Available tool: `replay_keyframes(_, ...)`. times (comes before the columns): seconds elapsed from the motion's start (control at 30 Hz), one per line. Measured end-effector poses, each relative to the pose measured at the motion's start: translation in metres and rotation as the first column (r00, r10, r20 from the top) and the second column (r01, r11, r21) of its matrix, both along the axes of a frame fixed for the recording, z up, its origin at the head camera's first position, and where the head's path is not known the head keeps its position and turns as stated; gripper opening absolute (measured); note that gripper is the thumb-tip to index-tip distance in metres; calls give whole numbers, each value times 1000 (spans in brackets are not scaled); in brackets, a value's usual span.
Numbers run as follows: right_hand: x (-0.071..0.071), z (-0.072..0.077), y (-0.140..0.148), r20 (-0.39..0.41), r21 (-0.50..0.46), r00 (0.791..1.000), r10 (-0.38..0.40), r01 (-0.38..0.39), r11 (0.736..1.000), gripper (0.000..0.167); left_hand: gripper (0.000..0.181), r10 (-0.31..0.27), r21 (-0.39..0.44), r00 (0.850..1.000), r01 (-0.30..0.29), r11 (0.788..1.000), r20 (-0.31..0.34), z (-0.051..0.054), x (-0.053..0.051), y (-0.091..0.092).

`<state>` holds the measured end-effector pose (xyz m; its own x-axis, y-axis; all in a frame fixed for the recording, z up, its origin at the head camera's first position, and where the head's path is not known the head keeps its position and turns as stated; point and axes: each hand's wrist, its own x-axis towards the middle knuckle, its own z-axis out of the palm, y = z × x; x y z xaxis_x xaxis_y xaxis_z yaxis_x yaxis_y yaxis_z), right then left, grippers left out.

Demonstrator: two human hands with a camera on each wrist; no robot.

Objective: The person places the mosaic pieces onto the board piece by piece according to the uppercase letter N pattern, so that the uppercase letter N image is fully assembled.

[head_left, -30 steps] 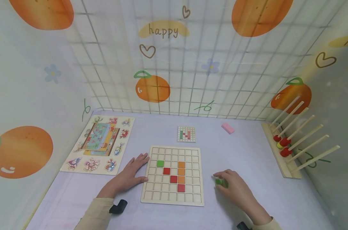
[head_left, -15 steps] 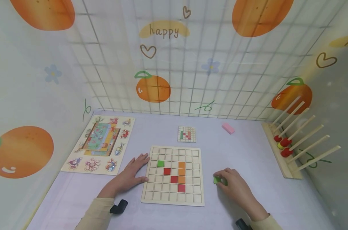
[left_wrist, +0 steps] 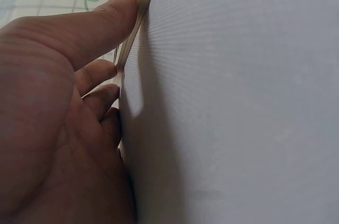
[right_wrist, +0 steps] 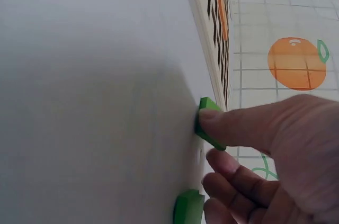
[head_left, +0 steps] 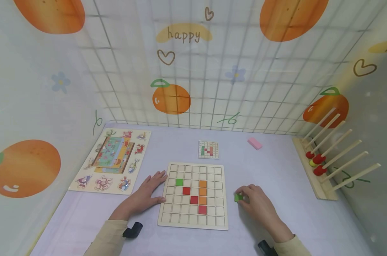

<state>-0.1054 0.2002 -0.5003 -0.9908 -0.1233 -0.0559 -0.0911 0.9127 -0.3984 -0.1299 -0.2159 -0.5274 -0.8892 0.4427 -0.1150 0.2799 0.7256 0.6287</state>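
A wooden grid board (head_left: 175, 221) lies on the table before me. One green tile (head_left: 179, 182), several red tiles (head_left: 194, 200) and several orange tiles (head_left: 202, 192) sit in its squares. My left hand (head_left: 144, 195) rests at the board's left edge, fingers and thumb extended and touching it. To the right of the board, my right hand (head_left: 258, 204) pinches a green square tile (right_wrist: 212, 123), held tilted near the tabletop. Another green block (right_wrist: 188, 208) lies by the curled fingers in the right wrist view; the hand hides it in the head view.
Behind the board lies a small pattern card (head_left: 208, 149) with coloured squares. A pink block (head_left: 254, 143) lies farther right. A sea-animal puzzle board (head_left: 108, 190) is at the left. A wooden peg rack (head_left: 326, 192) with red and yellow beads stands at the right.
My right hand has shifted slightly left toward the board, and the green tile now shows more clearly at its fingertips. The left hand and the tiles on the board stay put.
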Motion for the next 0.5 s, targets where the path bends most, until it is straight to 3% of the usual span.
replay_keyframes(0.33, 2, 0, 3, -51, -23, 998, 49, -50, 998, 21, 85, -1, -2, 1000, 1, 1000, 1, 1, 0, 0)
replay_keyframes(0.5, 2, 1, 3, -40, -67, 998, 45, -48, 997, 19, 86, -2, 2, 1000, 2, 1000, -1, 2, 0, 1)
